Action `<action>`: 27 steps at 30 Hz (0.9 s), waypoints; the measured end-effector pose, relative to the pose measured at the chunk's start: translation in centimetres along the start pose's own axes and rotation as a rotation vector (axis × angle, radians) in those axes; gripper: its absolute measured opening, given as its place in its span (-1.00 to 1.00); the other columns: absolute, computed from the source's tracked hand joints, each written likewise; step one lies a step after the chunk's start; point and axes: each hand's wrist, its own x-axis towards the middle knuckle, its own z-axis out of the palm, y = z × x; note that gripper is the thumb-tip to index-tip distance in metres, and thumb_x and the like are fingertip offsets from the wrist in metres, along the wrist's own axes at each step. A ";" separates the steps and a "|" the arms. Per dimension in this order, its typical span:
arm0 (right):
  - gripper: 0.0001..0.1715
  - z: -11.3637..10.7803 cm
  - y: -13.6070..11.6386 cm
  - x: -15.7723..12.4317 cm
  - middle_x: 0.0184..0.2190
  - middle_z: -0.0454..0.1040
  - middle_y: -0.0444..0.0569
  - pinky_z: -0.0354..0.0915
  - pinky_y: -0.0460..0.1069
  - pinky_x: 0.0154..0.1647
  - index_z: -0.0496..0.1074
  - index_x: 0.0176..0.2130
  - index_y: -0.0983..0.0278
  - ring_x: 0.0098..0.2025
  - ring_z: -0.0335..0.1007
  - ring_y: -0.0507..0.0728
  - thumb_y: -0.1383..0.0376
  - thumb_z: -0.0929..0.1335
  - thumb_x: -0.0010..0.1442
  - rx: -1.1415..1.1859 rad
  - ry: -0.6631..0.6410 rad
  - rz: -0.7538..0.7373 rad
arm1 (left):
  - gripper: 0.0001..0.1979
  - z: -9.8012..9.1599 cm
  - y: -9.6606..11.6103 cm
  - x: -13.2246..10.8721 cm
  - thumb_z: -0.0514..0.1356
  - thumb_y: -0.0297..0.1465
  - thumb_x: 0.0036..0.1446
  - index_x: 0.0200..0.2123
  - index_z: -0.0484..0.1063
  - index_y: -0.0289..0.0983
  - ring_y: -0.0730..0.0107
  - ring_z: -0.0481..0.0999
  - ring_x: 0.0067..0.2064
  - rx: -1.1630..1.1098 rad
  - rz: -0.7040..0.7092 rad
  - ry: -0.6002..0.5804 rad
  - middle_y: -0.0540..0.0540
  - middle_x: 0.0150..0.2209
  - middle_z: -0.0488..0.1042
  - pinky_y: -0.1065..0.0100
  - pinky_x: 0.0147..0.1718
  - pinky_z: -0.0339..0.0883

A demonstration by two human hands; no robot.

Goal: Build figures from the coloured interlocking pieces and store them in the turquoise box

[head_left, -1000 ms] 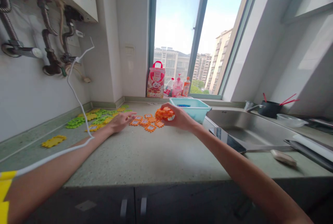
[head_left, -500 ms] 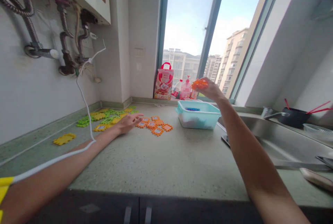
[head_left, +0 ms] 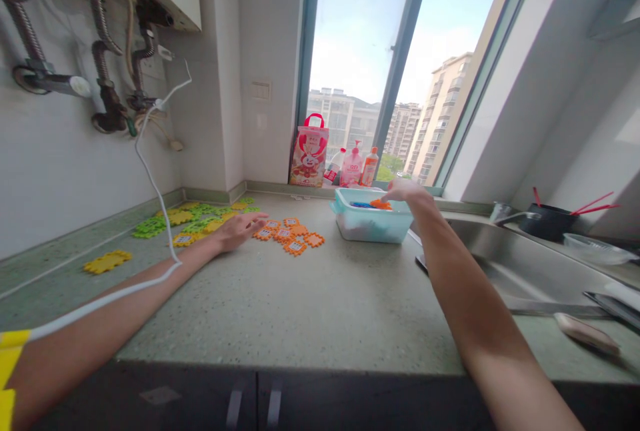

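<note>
My right hand (head_left: pixel 409 193) reaches over the light blue plastic tub (head_left: pixel 371 227) by the window. Its fingers are closed on a small stack of orange foam puzzle pieces (head_left: pixel 381 204), low inside the tub, above something blue. My left hand (head_left: pixel 241 229) lies flat and open on the counter, fingertips at the edge of several loose orange pieces (head_left: pixel 290 239). Green and yellow pieces (head_left: pixel 195 219) are spread behind it toward the wall, and one yellow piece (head_left: pixel 106 261) lies apart at the left.
A white cable (head_left: pixel 155 184) hangs from the wall pipes across my left arm. A red bag (head_left: pixel 309 151) and bottles (head_left: pixel 354 167) stand on the window sill. To the right are the steel sink (head_left: pixel 520 264), a black pot (head_left: pixel 549 221) and a sponge (head_left: pixel 583 332).
My right hand lifted the orange stack from the counter, carried it up over the tub, and has now lowered it into the tub. My left hand has stayed flat on the counter.
</note>
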 end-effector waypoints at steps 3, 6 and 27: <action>-0.49 -4.6 -1.1 -0.5 -0.25 0.62 0.13 0.45 0.14 -0.17 0.63 -0.12 0.27 -0.21 0.57 0.28 0.06 0.60 -0.02 -0.063 0.068 0.096 | -0.19 0.0 0.3 0.0 -0.13 0.20 0.36 0.30 0.43 -0.25 0.00 0.52 0.18 0.016 0.004 0.001 -0.23 0.25 0.48 0.16 0.17 0.33; -0.45 -9.2 -3.4 -2.3 -0.18 0.63 0.11 0.39 0.31 -0.01 0.57 0.05 0.20 -0.09 0.54 0.32 -0.01 0.51 0.16 0.040 0.332 0.029 | -0.19 0.0 0.4 0.0 -0.12 0.21 0.36 0.30 0.43 -0.26 0.00 0.52 0.18 0.004 0.015 0.005 -0.24 0.23 0.50 0.15 0.18 0.33; -0.72 10.2 -12.4 -14.0 -0.09 0.63 0.12 0.36 0.08 0.11 0.61 -0.02 0.27 -0.04 0.56 0.21 0.32 0.32 0.40 0.359 -0.180 -0.857 | -0.10 2.5 4.5 1.6 0.12 0.27 0.21 0.49 0.08 0.04 -0.17 -0.10 0.53 0.216 0.158 -0.270 -0.16 0.54 -0.07 -0.16 0.42 -0.13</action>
